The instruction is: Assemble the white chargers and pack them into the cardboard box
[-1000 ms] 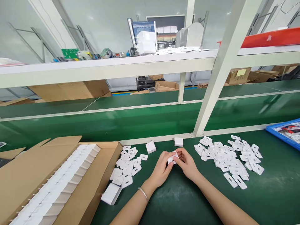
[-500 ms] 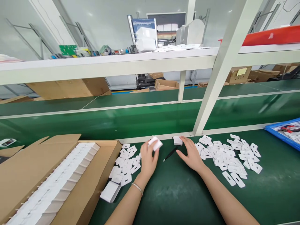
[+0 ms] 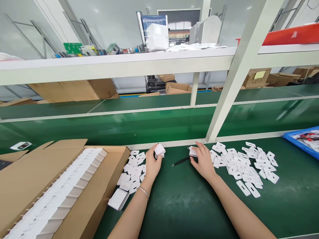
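A small white box-like piece point(image 3: 159, 150) is pinched between the thumb and fingers of my left hand point(image 3: 152, 164), close to the back edge of the bench. My right hand point(image 3: 203, 161) has its thumb and fingertips around another small white block point(image 3: 192, 151), which has a little metal end. Between my hands lie black tweezers point(image 3: 180, 161), tips pointing left. Beside my left wrist is a loose pile of flat white slotted plates point(image 3: 134, 171), with an open white sleeve point(image 3: 118, 199) in front of it. To the right of my right hand spreads a larger pile of such plates point(image 3: 245, 167).
An open cardboard box point(image 3: 96, 199) with a row of white folded pieces point(image 3: 62, 196) stands at the left. A blue tray point(image 3: 299, 141) with red-handled tools sits at the far right. A slanted white post point(image 3: 224, 99) and a shelf point(image 3: 117, 68) rise behind the bench.
My left hand has moved slightly left and turned its white piece. My right hand has closed in around the other block and shifted it a little to the right.
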`<move>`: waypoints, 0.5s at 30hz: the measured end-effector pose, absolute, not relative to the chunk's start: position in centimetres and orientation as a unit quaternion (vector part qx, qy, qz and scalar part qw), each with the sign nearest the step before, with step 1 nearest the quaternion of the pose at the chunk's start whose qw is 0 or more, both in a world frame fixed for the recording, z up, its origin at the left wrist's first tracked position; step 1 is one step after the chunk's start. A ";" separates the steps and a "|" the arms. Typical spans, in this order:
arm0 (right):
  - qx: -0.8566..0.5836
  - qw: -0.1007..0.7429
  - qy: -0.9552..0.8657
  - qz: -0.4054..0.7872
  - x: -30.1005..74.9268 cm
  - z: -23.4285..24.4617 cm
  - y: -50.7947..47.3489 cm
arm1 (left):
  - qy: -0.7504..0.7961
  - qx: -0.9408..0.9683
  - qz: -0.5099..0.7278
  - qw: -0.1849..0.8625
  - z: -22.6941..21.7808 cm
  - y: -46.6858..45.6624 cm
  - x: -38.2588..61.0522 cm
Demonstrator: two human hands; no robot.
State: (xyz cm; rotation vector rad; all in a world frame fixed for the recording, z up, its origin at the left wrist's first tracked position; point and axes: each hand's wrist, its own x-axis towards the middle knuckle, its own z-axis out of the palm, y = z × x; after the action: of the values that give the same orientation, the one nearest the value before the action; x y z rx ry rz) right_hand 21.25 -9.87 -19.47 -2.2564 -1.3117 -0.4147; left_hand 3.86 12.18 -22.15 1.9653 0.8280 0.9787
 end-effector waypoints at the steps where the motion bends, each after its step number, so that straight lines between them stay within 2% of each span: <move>1: -0.815 0.237 -0.508 -0.146 20.7 -19.2 -9.8 | 0.323 0.771 0.384 0.393 -22.1 12.1 3.9; 6: -0.774 0.193 -0.600 -0.056 18.2 -18.2 -8.7 | 0.315 0.759 0.390 0.415 -22.2 11.9 4.1; 10: -0.785 0.169 -0.596 0.012 17.8 -16.8 -9.2 | 0.303 0.768 0.403 0.394 -22.6 12.0 4.2; 15: -0.821 0.136 -0.554 0.035 20.4 -15.3 -13.1 | 0.304 0.772 0.415 0.373 -22.7 12.0 4.6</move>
State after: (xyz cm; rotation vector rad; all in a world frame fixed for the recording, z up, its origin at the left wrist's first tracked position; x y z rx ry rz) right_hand 20.42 -13.08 -15.26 -2.3765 -1.6027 0.1015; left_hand 4.58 12.03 -22.71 1.9786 0.7779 1.0633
